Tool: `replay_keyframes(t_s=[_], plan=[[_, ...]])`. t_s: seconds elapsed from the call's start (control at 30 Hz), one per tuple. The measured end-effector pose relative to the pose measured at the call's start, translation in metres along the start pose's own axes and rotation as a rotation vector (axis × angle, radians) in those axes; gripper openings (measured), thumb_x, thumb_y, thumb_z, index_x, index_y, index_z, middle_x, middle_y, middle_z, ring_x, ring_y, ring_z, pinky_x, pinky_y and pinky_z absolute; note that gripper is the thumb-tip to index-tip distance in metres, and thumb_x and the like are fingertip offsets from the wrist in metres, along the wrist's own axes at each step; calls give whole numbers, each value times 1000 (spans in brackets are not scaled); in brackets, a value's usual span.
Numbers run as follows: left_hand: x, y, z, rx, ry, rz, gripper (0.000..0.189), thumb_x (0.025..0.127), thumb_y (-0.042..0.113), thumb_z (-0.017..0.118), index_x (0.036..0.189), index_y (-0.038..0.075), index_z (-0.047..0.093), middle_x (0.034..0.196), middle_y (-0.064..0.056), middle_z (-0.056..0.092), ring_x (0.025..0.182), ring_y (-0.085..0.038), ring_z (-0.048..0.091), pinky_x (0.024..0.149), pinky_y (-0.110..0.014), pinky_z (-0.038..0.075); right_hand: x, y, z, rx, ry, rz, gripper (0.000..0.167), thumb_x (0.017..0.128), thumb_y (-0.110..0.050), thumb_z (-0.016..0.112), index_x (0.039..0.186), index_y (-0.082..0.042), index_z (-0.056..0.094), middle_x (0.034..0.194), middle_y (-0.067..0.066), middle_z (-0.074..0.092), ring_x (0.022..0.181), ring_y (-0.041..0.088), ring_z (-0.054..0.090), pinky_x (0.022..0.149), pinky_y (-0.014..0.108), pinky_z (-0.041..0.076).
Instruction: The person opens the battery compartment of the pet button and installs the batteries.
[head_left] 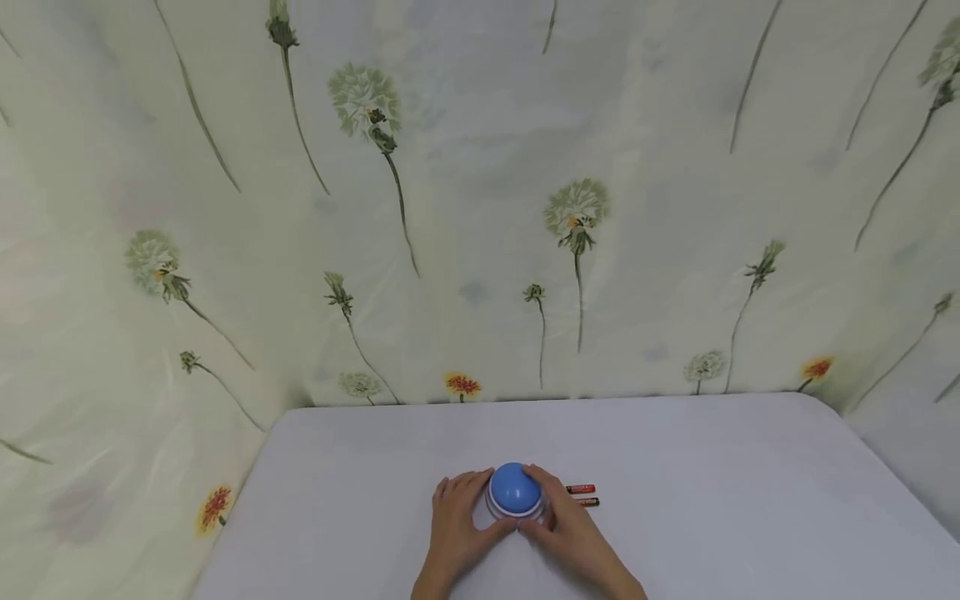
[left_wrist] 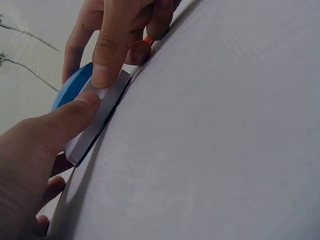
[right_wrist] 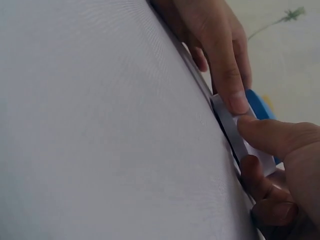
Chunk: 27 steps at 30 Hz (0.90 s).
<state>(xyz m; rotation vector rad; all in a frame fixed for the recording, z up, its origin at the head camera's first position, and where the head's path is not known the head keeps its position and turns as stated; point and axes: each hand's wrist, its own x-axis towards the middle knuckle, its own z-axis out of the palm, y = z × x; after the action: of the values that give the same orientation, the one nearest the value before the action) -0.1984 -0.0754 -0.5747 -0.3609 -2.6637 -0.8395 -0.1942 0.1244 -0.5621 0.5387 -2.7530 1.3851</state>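
A round push button point(head_left: 516, 488) with a blue dome and a white base stands on the table near its front. My left hand point(head_left: 459, 527) holds the base from the left, and my right hand point(head_left: 567, 527) grips it from the right. Both thumbs meet at the near side, as the left wrist view shows, with the left thumb point(left_wrist: 75, 116) pressed on the white base point(left_wrist: 112, 97). In the right wrist view the blue dome point(right_wrist: 260, 104) shows behind the thumbs. The far fingers are partly hidden by the button.
Two small red batteries point(head_left: 581, 489) with dark ends lie just right of the button, partly behind my right hand. The white-covered table point(head_left: 720, 492) reaches back to a curtain point(head_left: 480, 208) printed with dandelions, which also hangs at the left and right.
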Motion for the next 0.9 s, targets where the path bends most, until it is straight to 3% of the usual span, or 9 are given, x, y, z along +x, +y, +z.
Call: replay_keyframes(t_s=[0.17,0.3,0.4,0.7,0.9], plan=[[-8,-3,-4,-27,-3,-7,75,72,71,62,129,22,56,121,4,61,115,-17,53,102,-57,32,-4,-5,7,-7,17,-11,72,79,-43,72,141,-30,38,136,-7,49,73,0,49,63,15,44],[-10,-2,-6,-92,8,-6,73,72,69,64,129,23,55,119,5,61,111,-14,54,98,-52,36,-5,-5,4,2,19,-13,71,78,-49,70,140,-30,40,115,-11,58,71,0,49,62,16,43],[-10,1,-7,-163,16,5,72,73,66,66,130,23,55,118,6,60,108,-13,55,94,-49,40,-6,-4,-2,43,-20,-6,70,79,-47,70,140,-31,39,99,-10,57,60,0,48,56,18,43],[-20,0,-14,-394,-50,32,75,73,50,74,137,21,47,132,3,51,124,-16,50,104,-41,42,-7,-3,-11,96,-100,2,69,81,-41,71,141,-32,38,109,-4,55,67,1,53,60,18,45],[-22,-4,-15,-407,-105,131,85,69,45,80,141,25,41,146,-3,42,135,-17,41,109,-36,38,-7,-4,-10,119,-125,42,66,83,-43,68,140,-36,36,106,-2,55,66,2,54,58,19,45]])
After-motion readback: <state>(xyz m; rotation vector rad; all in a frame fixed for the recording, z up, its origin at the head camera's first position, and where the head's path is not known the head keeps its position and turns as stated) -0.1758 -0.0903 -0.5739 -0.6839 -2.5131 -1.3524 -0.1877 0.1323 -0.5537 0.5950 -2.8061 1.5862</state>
